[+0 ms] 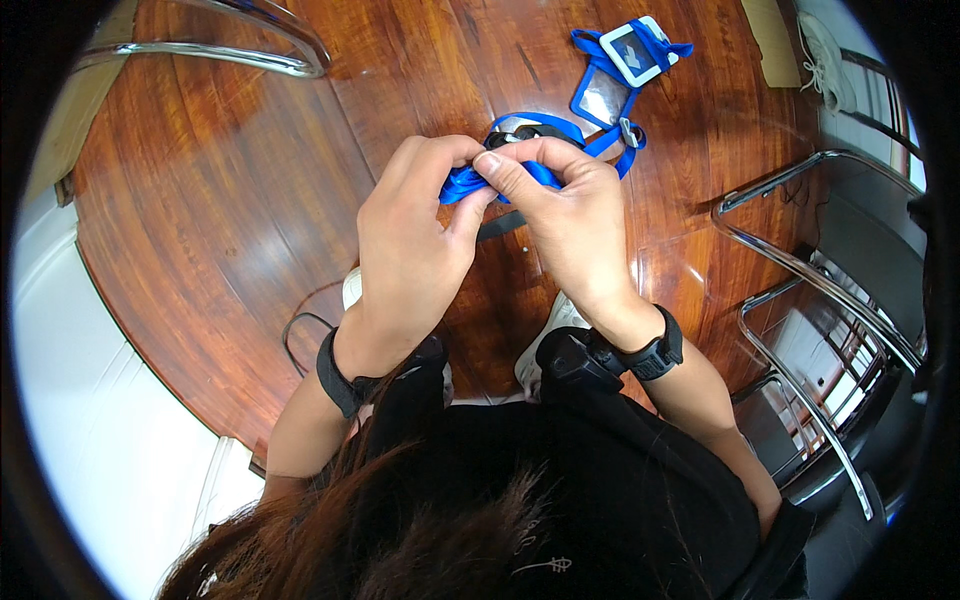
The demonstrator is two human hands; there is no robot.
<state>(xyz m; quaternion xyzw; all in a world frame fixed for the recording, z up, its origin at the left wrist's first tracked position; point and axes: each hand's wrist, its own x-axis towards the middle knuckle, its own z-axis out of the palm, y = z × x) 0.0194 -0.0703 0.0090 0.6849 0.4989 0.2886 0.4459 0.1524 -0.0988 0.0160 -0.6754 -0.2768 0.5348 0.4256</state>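
My left hand (pixel 415 215) and my right hand (pixel 578 225) meet in front of me, fingers pinched together on a folded blue lanyard (pixel 462 187). Its glossy band bunches up between the fingertips, and the fingers cover part of it. Just beyond the hands is a loop of blue strap (pixel 560 123) beside a dark and silvery piece that I cannot make out. Farther off lie a white-framed badge holder (pixel 637 52) wrapped in blue strap and a blue-edged clear badge holder (pixel 604 98). A black strap (pixel 500 225) shows below the hands.
Reddish-brown wooden boards (pixel 240 190) spread below. Chairs with chrome frames (pixel 800 265) stand at the right, and a curved chrome leg (pixel 290 65) is at the upper left. A white shoe (pixel 825 65) sits at the upper right. A thin black cable (pixel 290 335) lies at left.
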